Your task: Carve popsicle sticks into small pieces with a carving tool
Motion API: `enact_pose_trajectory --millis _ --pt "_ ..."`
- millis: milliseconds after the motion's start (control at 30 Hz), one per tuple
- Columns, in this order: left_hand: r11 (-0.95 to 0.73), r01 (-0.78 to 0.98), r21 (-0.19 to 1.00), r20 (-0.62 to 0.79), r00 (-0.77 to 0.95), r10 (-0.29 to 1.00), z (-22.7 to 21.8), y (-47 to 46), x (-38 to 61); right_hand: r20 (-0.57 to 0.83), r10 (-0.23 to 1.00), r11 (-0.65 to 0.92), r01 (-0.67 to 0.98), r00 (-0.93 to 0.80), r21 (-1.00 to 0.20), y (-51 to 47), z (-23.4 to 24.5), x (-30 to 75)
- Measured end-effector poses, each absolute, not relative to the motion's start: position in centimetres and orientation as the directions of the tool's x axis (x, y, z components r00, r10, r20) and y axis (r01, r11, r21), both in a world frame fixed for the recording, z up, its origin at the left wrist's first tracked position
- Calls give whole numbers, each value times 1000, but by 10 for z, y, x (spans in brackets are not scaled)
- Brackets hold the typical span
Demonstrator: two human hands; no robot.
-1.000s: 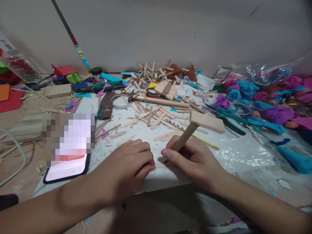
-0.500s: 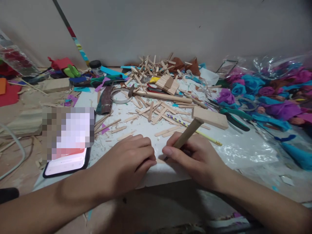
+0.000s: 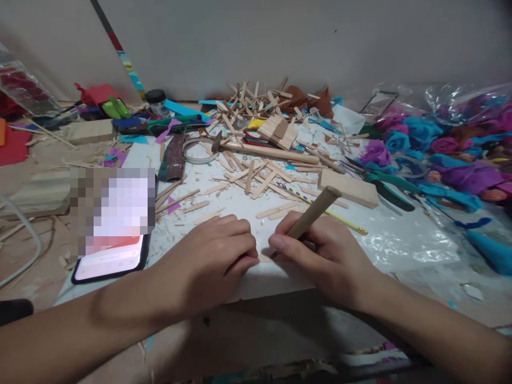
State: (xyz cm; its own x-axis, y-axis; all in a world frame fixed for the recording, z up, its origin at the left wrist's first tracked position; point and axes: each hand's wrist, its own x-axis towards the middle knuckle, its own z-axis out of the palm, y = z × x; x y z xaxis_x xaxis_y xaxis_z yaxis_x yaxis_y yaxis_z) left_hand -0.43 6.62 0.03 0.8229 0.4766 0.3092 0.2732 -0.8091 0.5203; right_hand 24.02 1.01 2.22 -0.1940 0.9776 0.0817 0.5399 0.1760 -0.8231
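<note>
My right hand (image 3: 324, 256) is closed round a tool with a round wooden handle (image 3: 314, 212), its thin tip pointing down at a small flat wooden stick (image 3: 264, 258) on the white board (image 3: 264, 282). My left hand (image 3: 208, 261) lies curled on the board just left of the tip, its fingertips pressing that stick down. Most of the stick is hidden under the fingers.
A phone (image 3: 108, 261) lies at the left. Behind the hands are several craft sticks (image 3: 256, 181), a wooden block (image 3: 348, 188), a patterned pencil (image 3: 320, 208), a hammer (image 3: 264, 152), green pliers (image 3: 384, 192) and paper flowers (image 3: 436, 154) at the right.
Both hands hold their grip and stay on the stick. The camera view has tilted down a little, so everything sits slightly higher in the picture.
</note>
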Motion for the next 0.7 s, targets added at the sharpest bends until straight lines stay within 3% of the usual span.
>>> enact_pose_trajectory --millis 400,533,700 --pt "-783 294 549 259 830 494 3 65 -4 56 981 154 574 -184 -804 9 18 227" --pt "-778 313 545 261 818 512 5 64 -5 91 982 159 470 -163 -868 9 11 236" --pt "-775 320 545 253 818 516 2 64 -6 111 994 110 311 -16 -944 9 5 243"
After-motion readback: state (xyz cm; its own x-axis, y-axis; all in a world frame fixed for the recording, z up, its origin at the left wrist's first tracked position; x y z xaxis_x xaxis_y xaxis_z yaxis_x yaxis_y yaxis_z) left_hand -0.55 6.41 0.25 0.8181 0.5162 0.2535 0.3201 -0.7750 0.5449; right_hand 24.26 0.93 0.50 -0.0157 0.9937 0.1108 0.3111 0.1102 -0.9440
